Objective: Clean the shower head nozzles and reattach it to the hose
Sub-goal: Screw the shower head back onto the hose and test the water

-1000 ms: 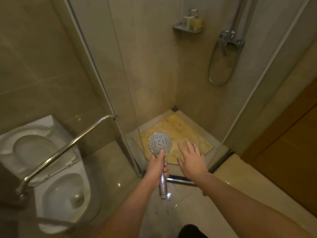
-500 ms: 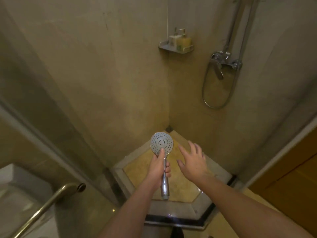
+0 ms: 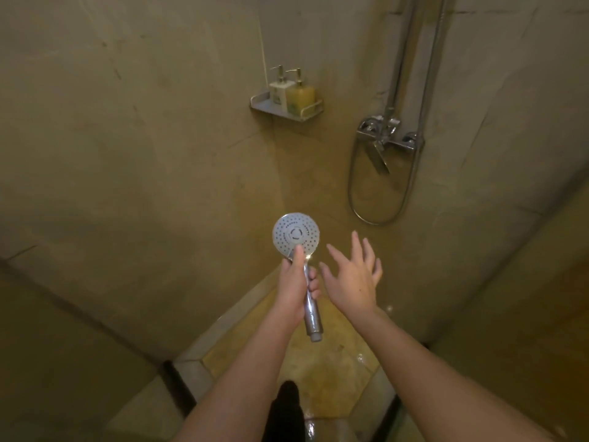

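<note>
My left hand [image 3: 294, 287] grips the chrome handle of a detached shower head [image 3: 295, 234], holding it upright with the round nozzle face toward me and the thumb near the base of the face. The handle's open threaded end [image 3: 315, 336] points down with no hose on it. My right hand [image 3: 353, 275] hovers just right of the handle, fingers spread, touching nothing. The metal shower hose [image 3: 379, 218] hangs in a loop below the mixer tap [image 3: 385, 135] on the right wall, well apart from the head.
A wall shelf [image 3: 287, 110] carries two pump bottles. A chrome riser rail [image 3: 404, 52] runs up above the tap. The wet yellowish shower floor [image 3: 322, 365] lies below, with its raised threshold [image 3: 191, 362] at lower left. My foot [image 3: 285, 406] stands at the entrance.
The view has moved forward into the shower stall; the toilet and grab bar have left the frame. The shower head stays in my left hand and my right hand stays open beside it.
</note>
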Tool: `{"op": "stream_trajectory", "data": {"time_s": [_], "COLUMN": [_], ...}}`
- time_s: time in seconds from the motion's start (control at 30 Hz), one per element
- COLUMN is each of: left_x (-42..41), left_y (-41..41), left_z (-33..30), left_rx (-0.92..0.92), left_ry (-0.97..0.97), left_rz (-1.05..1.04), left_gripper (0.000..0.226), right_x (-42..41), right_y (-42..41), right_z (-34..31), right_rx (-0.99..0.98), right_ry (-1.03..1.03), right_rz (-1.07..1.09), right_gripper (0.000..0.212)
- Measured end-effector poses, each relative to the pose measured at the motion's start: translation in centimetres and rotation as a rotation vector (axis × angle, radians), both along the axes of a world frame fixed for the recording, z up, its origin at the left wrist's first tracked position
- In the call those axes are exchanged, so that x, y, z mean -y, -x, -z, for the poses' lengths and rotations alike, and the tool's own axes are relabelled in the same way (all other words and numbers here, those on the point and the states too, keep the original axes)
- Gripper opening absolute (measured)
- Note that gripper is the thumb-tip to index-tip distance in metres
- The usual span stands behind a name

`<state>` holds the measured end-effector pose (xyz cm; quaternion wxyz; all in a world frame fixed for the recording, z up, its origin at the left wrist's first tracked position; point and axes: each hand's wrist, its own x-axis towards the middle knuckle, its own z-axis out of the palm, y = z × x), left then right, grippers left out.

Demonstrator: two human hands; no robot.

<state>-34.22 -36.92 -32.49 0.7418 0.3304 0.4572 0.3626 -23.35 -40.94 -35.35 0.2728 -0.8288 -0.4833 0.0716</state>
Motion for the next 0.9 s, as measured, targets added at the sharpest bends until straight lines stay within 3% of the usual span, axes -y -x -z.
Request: {"op": "stream_trajectory", "data": {"time_s": [0.2,0.43,0.63,0.9], "left_x": [-7.2,-17.6,-25.1,-30.3], "left_y": [-4.6,-9.8,-14.5,-18.9], "left_z": [-2.7,-9.3,-17.5,-26.9], "left_rx": [0.051,0.111,0.207,0.318], "left_ry": [-0.083,-0.256,-0.435,-0.583], "left_rz": [0.070,0.256,0.372,0.496], "left_gripper": [0.032,0.030,0.025,0.027], "right_x": [-6.0,-14.5,-19.0,-20.6], "right_y": [-2.8,-9.5,-15.9,-22.5], "right_z": [-2.5,-9.5,-20.5,-34.4], "right_rx": [-0.114,-0.019,0.177,0.334], "right_ry": [-0.078,-0.212,-0.283,-0.376], "right_rz": [0.156,0.176,0.212,0.233], "right_gripper": [0.047,0.048,0.055,0.044]}}
